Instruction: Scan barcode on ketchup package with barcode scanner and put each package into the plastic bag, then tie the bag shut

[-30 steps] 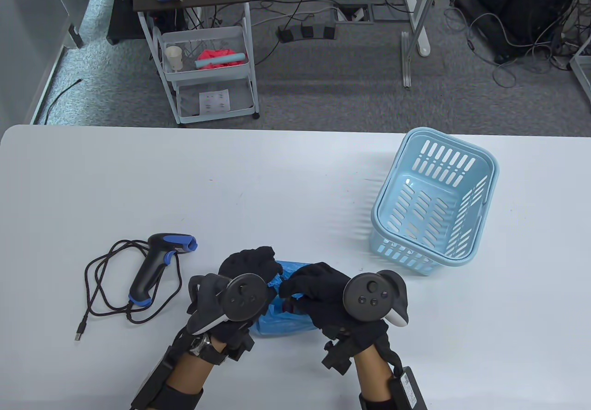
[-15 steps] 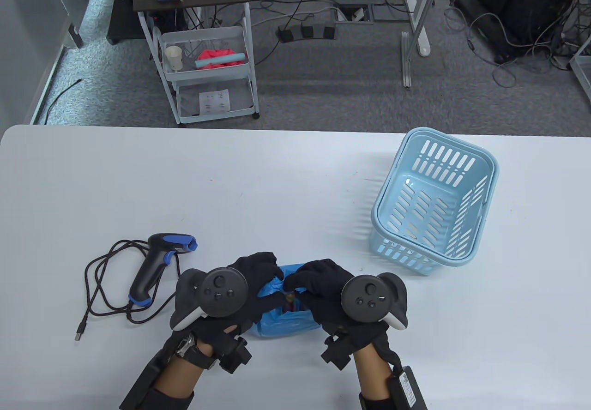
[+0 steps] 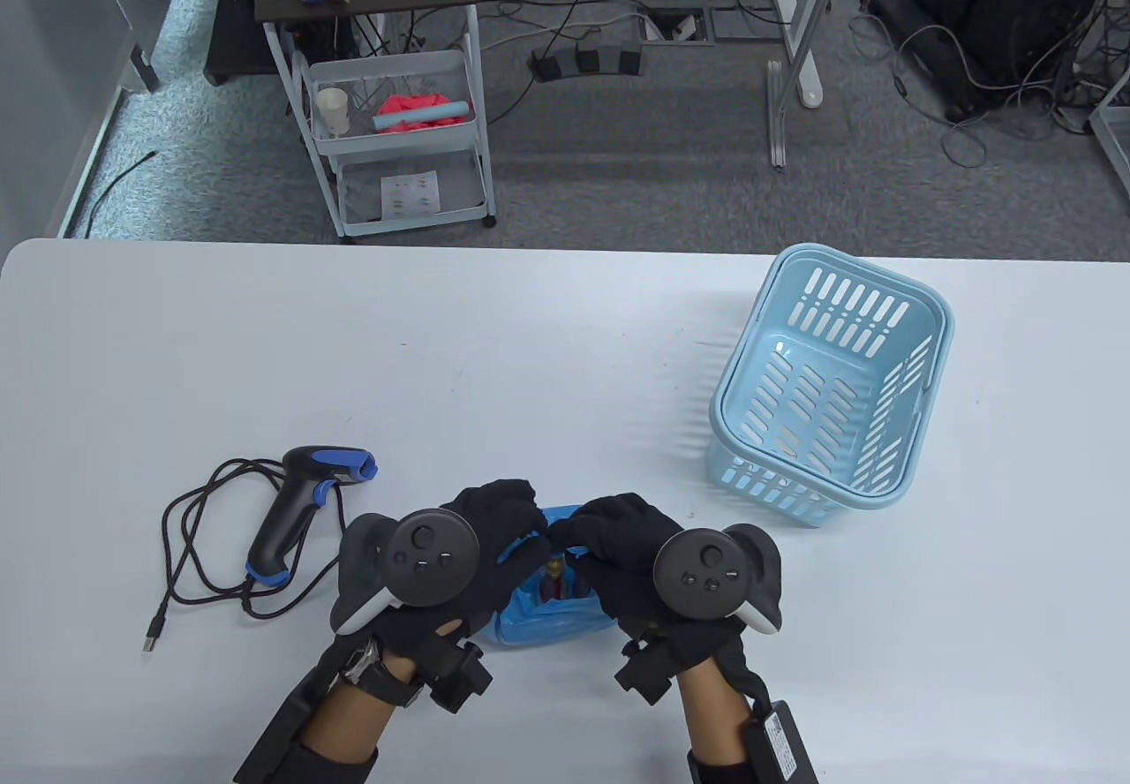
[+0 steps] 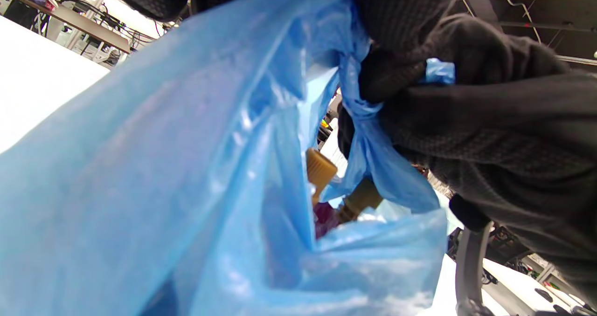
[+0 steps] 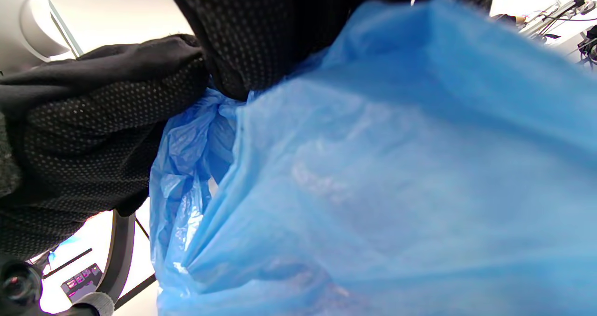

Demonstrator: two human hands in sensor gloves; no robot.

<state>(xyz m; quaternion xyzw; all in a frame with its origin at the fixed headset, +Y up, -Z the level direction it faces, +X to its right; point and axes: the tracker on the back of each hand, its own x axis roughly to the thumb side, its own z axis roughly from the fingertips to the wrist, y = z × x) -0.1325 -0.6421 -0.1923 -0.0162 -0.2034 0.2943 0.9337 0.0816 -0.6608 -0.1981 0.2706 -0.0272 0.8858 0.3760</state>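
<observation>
- Fingers [image 3: 508, 510] of the left hand [image 3: 481, 554] and the right hand [image 3: 618, 546] were curled, each pinching a twisted strip of the blue plastic bag [image 3: 552, 621].
- Ketchup packages [image 3: 556, 579] with tan caps sat inside the bag, between the hands, near the table's [image 3: 530, 351] front edge.
- Barcode scanner [image 3: 300, 510] lay to the left; a light blue basket [image 3: 825, 395] stood far right.
</observation>
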